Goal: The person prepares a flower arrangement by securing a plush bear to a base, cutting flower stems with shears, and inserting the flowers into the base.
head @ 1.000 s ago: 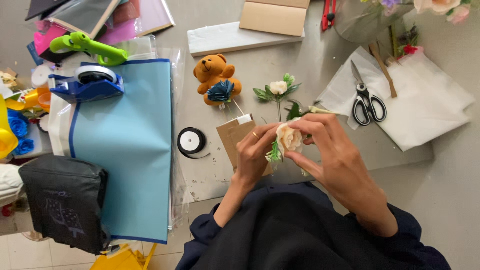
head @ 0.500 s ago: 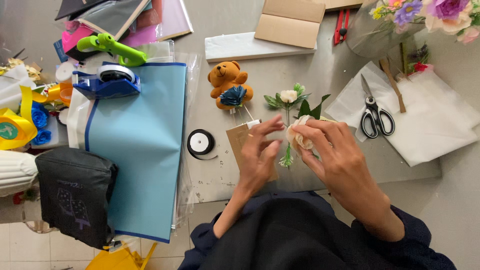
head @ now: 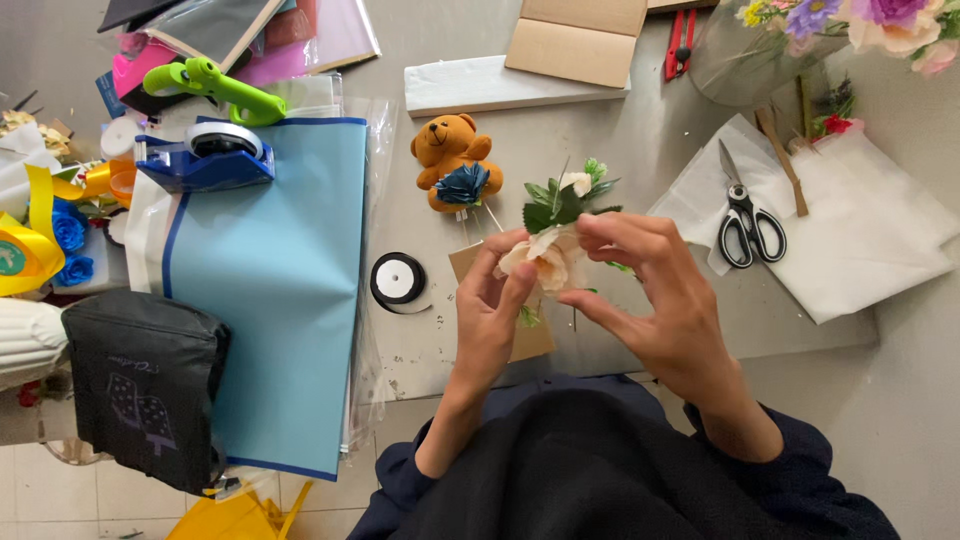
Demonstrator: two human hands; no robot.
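Observation:
My left hand [head: 492,318] and my right hand [head: 648,300] meet over the grey table, both gripping a cream-peach artificial flower [head: 545,262] between their fingertips. A bit of green stem [head: 527,317] shows below my left fingers. Under my hands lies a small brown card [head: 530,340]. Just beyond them lies a small white flower with green leaves [head: 568,196] and an orange teddy bear [head: 448,152] holding a dark blue flower [head: 462,184].
A black-and-white ribbon spool [head: 398,279] sits left of my hands. Light blue wrapping sheets [head: 270,290], a blue tape dispenser [head: 205,158] and a black pouch [head: 145,385] lie left. Scissors [head: 745,222] rest on white paper [head: 860,250] at right; a bouquet [head: 850,25] stands far right.
Both hands stay on the cream flower, which they have lifted and turned a little so its petals face up more. The view has shifted slightly.

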